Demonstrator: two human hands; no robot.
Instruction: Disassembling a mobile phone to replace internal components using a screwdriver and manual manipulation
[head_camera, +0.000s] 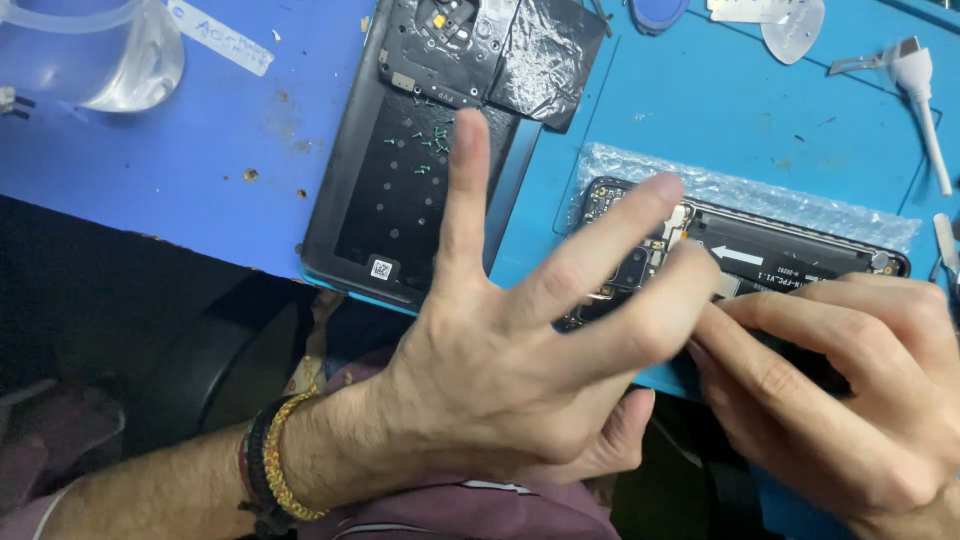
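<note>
Blue work mat (180, 150) on the bench edge, clear plastic container (95, 50) far left. Phone back cover (420, 180) lies next, tiny green screws (432, 140) on it. Left hand (500, 370) hovers fingers spread, holding nothing. Opened phone (760, 260) sits on bubble wrap (750, 195); right hand (850, 390) has fingertips pressed together on its lower edge. White cable (920, 90) far right

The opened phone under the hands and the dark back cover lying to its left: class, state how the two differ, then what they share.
The opened phone lies crosswise on bubble wrap, while the back cover lies lengthwise on the bare blue mat. Both the left hand and right hand meet at the phone; the cover is untouched. Tiny green screws sit on the cover, none on the phone. Both are dark and flat.
</note>
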